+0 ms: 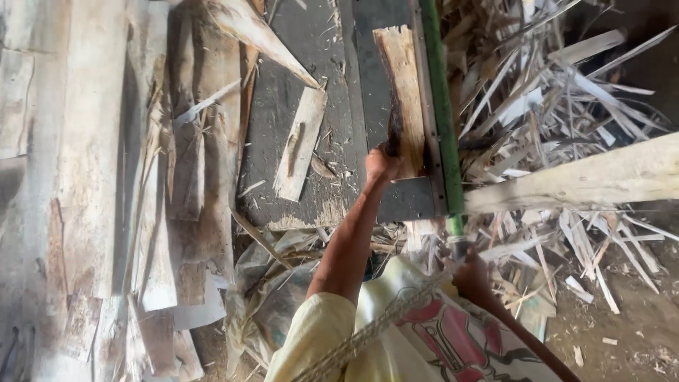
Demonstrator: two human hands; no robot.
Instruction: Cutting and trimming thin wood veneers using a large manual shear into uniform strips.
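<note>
On the dark counter (297, 106) our left hand (380, 164) has its grip closed on the near end of a thin wood sheet (404, 92), which lies flat against the green blade arm (442, 106). Our right hand (470, 276) is wrapped around that arm's lower end (the fingers are hidden from view). A smaller wood offcut (300, 145) lies just left, and a scrap pile (559, 113) lies right.

veneer sheets (92, 177) stacked left | offcut pile (552, 106) right | loose strip (300, 145) on bench
</note>
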